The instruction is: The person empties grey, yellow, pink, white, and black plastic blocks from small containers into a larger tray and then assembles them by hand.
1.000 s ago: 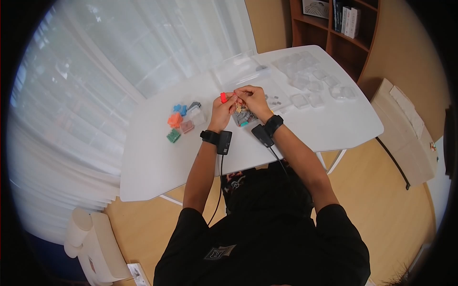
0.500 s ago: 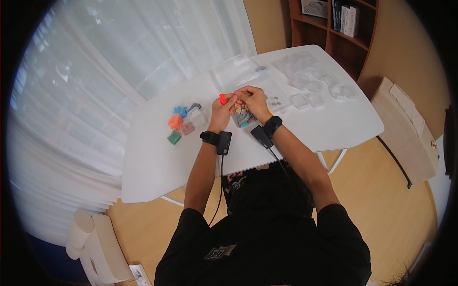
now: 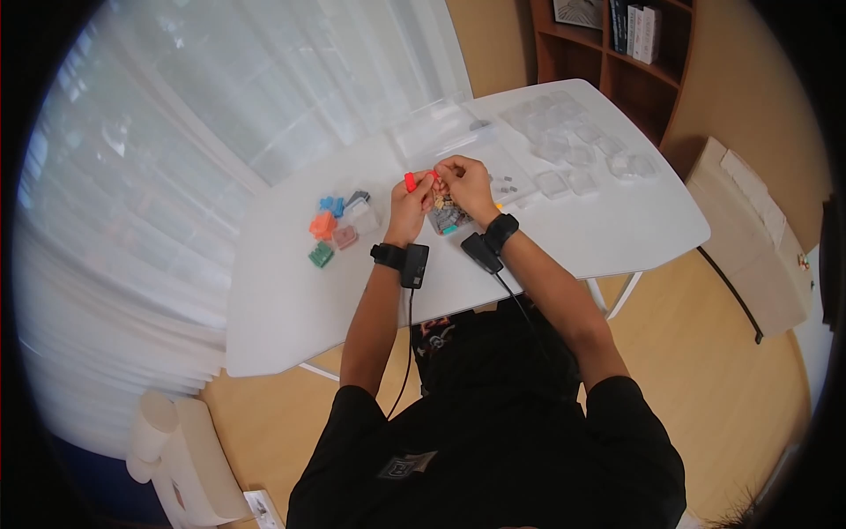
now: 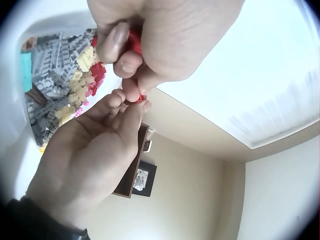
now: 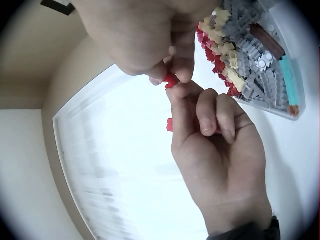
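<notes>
Both bare forearms reach forward over the white table [image 3: 291,309], the right one slanting inward, and the hands meet at the fingertips above the near side of a clear plastic container [image 5: 294,114]. The left hand [image 3: 408,210] has its thumb and index finger pinched on a small bright red plastic piece [image 5: 171,80], its other fingers curled toward the palm around a chunkier red block [image 3: 411,182], whose end pokes out past the hand. The right hand [image 3: 469,188] bends down at the wrist, thumb and fingertips pinching the same small piece from the opposite side; whether that piece is one part or two cannot be told. Inside the container, studded grey bricks [image 5: 270,87] with a hard, matt look lie jumbled against notched beige pieces [image 5: 234,77] and red ones, with a smooth teal bar [image 5: 288,82] and a dark brown bar [image 5: 267,41] near the edge. To the left of the hands, compact knobbly clusters in blue [image 3: 331,206], orange [image 3: 322,226], green [image 3: 321,256], dull red [image 3: 345,236] and dark grey [image 3: 359,197] sit around a small clear box [image 3: 363,214]. Farther right, many thin, glossy, transparent square boxes [image 3: 553,183] spread over the tabletop.
</notes>
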